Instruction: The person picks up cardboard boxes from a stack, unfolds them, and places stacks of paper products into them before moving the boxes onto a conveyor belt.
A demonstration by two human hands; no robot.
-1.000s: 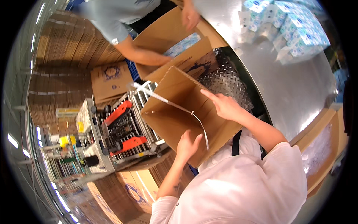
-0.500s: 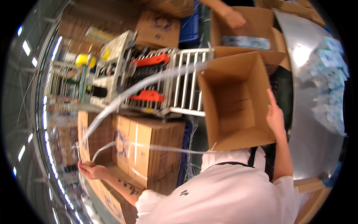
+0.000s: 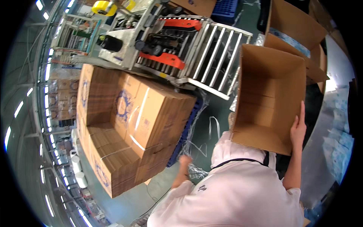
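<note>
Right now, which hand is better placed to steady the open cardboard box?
Probably the right hand: it lies against the cardboard box, while the left hand is apart, near the flattened-carton stack.

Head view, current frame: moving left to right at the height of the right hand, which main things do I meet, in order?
Stack of flattened cardboard → blue pallet → open cardboard box → right hand at its edge → metal table → blue-and-white packs.
</note>
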